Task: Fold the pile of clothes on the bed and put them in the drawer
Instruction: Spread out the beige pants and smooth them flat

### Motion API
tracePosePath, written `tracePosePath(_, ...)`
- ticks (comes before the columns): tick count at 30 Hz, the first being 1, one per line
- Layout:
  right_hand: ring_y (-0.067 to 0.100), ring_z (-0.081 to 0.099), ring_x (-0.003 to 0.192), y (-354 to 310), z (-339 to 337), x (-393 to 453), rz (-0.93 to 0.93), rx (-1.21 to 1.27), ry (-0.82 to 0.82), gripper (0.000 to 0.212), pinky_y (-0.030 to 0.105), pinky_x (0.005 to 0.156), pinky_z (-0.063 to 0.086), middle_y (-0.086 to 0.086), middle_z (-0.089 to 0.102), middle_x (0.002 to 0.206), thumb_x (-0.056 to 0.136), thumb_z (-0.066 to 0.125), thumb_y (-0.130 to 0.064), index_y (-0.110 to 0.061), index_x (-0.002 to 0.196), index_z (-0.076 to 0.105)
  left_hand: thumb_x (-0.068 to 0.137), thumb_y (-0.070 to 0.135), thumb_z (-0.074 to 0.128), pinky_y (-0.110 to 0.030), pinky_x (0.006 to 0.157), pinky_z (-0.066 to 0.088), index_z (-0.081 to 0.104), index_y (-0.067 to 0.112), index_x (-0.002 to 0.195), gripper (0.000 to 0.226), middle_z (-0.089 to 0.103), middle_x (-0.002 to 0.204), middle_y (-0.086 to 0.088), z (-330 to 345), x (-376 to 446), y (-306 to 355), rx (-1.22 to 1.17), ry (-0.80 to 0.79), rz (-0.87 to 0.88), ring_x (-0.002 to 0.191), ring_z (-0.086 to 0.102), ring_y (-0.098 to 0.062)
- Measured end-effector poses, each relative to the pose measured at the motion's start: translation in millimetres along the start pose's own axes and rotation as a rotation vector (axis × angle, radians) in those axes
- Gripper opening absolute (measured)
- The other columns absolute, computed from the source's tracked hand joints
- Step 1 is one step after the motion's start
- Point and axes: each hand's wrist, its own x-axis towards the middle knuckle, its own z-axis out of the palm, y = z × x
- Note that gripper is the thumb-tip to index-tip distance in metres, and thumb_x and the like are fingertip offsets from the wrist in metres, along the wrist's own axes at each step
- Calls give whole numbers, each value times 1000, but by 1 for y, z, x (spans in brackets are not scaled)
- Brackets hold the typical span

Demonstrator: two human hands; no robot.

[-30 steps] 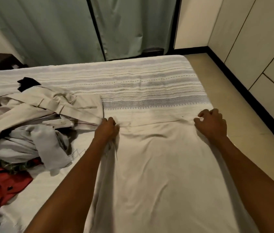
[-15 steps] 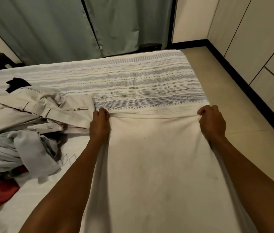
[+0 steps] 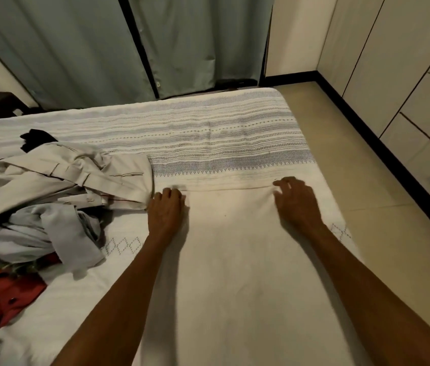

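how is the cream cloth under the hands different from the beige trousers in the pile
The cream cloth lies spread flat and smooth on the bed; the beige trousers are crumpled, draped over the other clothes. The cloth is plain, while the trousers show belt loops and pocket seams. Both hands, left hand and right hand, rest on the cloth; neither touches the trousers. Both are pale fabric.

Both hands have let go of the cream cloth's (image 3: 235,260) far edge. Left hand (image 3: 167,211) now lies flat on it; right hand (image 3: 297,200) fingers spread, loosened. Cloth's far edge now lies straight and smooth on the bed (image 3: 221,138).
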Motion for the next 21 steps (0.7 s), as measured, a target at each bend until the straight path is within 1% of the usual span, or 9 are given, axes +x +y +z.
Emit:
tracePosePath(2,26,55,114,-18,3,-31,-131,3,-138,33,41,90,43,2,59,130,98,49,-38,-23,125,61,97,40,34,-43,69,45,66,11,89,44,65,89,-12,-1,-29,3,9,-52,58,79,61,-37)
tracePosePath(4,28,51,128,-20,0,-59,-68,-13,-214,48,44,103,40,5,55,141,100,40,-47,-20,136,56,97,48,29,-43,71,48,67,12,97,53,66,97,-11,-2,-57,0,-58,-123,51,85,63,-38)
tracePosePath(6,30,32,147,-13,-7,-82,132,-51,-261,60,47,119,23,7,38,159,104,34,-52,-15,151,41,97,56,24,-49,86,50,63,9,121,66,64,123,-15,-2,-84,-6,-131,-220,15,106,63,-39)
tracePosePath(9,35,12,153,-17,-39,-115,354,-38,-295,73,47,124,6,15,20,165,104,25,-56,-7,158,22,94,62,15,-53,115,26,35,10,153,81,32,158,-17,-23,-131,-9,-178,-326,-90,142,36,-38)
tracePosePath(11,33,9,154,-31,-52,-127,274,43,-290,78,44,124,4,13,18,166,102,18,-62,-10,159,18,97,61,16,-48,119,16,21,14,157,77,17,164,-11,-33,-161,-5,-213,-356,-93,150,22,-33)
tracePosePath(14,27,13,154,-63,-62,-143,-76,112,-422,94,42,123,10,3,18,167,90,0,-78,-19,160,18,86,71,-2,-43,121,9,13,18,159,91,10,166,-6,-43,-217,-9,-224,-361,-80,153,13,-26)
tracePosePath(16,23,10,155,-78,-62,-156,-138,103,-527,81,40,123,9,-2,12,168,95,17,-73,-24,161,14,78,81,-15,-41,123,2,10,19,159,106,3,166,-2,-42,-249,-17,-254,-378,-112,154,5,-23)
tracePosePath(19,24,3,155,-87,-59,-184,81,46,-499,71,46,124,1,0,6,169,103,25,-60,-21,161,11,77,80,-22,-42,122,-4,10,19,159,107,-1,165,2,-49,-281,-35,-210,-379,-169,154,0,-21)
tracePosePath(21,29,2,155,-92,-60,-187,258,6,-453,72,49,124,0,6,8,168,104,22,-57,-14,160,14,86,73,-8,-46,121,4,21,18,158,95,12,166,-1,-57,-285,-43,-195,-351,-248,153,11,-25)
